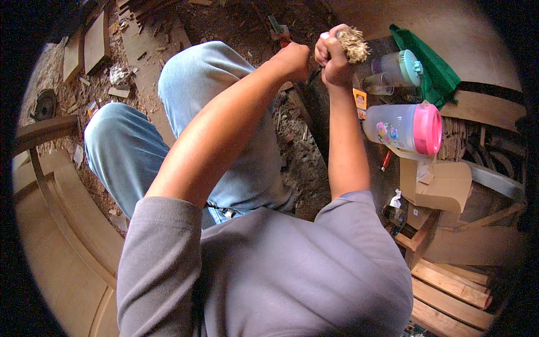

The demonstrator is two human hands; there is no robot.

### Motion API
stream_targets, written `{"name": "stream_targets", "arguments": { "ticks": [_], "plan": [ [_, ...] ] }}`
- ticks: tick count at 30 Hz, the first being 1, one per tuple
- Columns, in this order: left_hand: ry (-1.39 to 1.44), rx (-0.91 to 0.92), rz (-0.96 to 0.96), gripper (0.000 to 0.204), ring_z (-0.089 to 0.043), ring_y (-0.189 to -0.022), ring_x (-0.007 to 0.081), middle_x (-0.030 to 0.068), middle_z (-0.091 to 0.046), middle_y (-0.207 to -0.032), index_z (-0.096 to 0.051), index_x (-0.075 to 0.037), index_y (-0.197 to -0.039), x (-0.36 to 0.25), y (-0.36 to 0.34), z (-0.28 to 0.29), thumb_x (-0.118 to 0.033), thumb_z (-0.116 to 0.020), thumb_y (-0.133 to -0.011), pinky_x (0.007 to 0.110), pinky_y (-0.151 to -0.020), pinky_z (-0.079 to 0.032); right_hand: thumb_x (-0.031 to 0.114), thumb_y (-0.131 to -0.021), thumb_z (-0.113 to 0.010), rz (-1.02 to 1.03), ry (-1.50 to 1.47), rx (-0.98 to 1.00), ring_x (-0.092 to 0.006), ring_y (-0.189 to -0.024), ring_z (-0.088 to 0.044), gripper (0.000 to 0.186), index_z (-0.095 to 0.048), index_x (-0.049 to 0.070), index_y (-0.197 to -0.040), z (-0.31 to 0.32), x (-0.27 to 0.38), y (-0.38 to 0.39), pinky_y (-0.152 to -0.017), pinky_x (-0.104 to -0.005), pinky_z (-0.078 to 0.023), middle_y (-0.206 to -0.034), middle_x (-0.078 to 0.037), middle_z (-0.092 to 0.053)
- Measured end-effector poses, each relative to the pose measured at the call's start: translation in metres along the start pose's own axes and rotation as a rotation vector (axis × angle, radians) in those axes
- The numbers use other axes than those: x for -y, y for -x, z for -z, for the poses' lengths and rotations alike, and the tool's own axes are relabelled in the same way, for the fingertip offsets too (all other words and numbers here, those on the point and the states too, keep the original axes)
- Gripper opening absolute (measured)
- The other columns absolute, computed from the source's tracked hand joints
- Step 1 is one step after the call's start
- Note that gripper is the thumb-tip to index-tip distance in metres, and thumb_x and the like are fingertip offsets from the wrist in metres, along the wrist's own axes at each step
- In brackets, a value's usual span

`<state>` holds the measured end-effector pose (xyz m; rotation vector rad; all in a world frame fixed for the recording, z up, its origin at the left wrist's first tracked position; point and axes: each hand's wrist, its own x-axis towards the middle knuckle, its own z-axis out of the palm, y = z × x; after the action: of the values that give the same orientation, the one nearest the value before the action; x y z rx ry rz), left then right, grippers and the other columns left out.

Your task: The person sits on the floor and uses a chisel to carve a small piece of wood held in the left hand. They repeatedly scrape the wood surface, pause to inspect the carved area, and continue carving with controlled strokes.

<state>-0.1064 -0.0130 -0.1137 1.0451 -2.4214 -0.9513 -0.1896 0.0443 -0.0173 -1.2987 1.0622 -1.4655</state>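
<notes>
In the head view, a person in a grey shirt and pale jeans has both forearms stretched forward, the hands close together but apart. The right hand (331, 60) is clenched around a fibrous bundle (354, 46), whose frayed, straw-coloured end sticks out on the right side of the fist, above the forearm. The left hand (294, 62) is curled into a fist with its back to the camera; whether it grips anything cannot be told. A red and green object (279, 32) shows just beyond it, too small to make out.

The bundle looks light and dry, its strands probably stiff and bristly along their length yet easy to bend or shed at the loose end. It seems unlikely to slip, being rough. The sounder hold would be around the gathered part inside the fist, not the splayed tips, where single strands could pull away.

To the right of the bundle, a blue-lidded pitcher (396, 67) and a pink-lidded pitcher (401, 129) lie tipped in view beside a green cloth (432, 73).
</notes>
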Motion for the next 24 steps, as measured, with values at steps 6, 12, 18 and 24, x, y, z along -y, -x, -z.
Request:
{"name": "stream_targets", "arguments": {
  "ticks": [6, 12, 18, 24],
  "plan": [
    [0.030, 0.007, 0.048, 0.030, -0.066, -0.089, 0.0389, 0.0208, -0.069, -0.093, -0.067, -0.004, -0.097, -0.0012, 0.0022, 0.0032, -0.010, -0.071, -0.068, 0.045, -0.075, -0.053, 0.012, -0.086, -0.059, 0.056, 0.152, 0.004, -0.0068, -0.045, -0.029, 0.019, -0.040, 0.012, -0.080, -0.0012, -0.0014, -0.0029, -0.042, -0.0237, -0.024, -0.057, 0.002, -0.034],
    [-0.051, 0.082, 0.113, 0.030, -0.066, -0.090, 0.0386, 0.0202, -0.069, -0.095, -0.067, -0.005, -0.097, -0.0032, 0.0019, 0.0054, -0.009, -0.070, -0.068, 0.045, -0.075, -0.053, 0.010, -0.085, -0.057, 0.019, -0.070, -0.025, -0.0072, -0.044, -0.029, 0.018, -0.040, 0.013, -0.082, -0.0037, 0.0026, -0.0006, -0.041, -0.0240, -0.023, -0.056, 0.001, -0.035],
    [0.023, 0.028, 0.020, 0.029, -0.066, -0.092, 0.0379, 0.0214, -0.068, -0.096, -0.068, -0.003, -0.095, 0.0017, 0.0018, 0.0034, -0.010, -0.070, -0.068, 0.043, -0.078, -0.053, 0.012, -0.086, -0.058, 0.055, -0.084, -0.026, -0.0065, -0.045, -0.030, 0.017, -0.042, 0.012, -0.082, -0.0028, 0.0009, -0.0032, -0.041, -0.0240, -0.024, -0.057, 0.002, -0.035],
    [0.099, 0.022, 0.048, 0.028, -0.066, -0.096, 0.0363, 0.0241, -0.068, -0.098, -0.070, 0.002, -0.091, 0.0016, -0.0024, -0.0019, -0.010, -0.071, -0.066, 0.042, -0.082, -0.055, 0.012, -0.087, -0.058, 0.115, 0.229, 0.050, -0.0064, -0.046, -0.030, 0.017, -0.041, 0.012, -0.082, 0.0002, -0.0063, -0.0052, -0.042, -0.0235, -0.024, -0.057, 0.002, -0.034]
  ]
}}
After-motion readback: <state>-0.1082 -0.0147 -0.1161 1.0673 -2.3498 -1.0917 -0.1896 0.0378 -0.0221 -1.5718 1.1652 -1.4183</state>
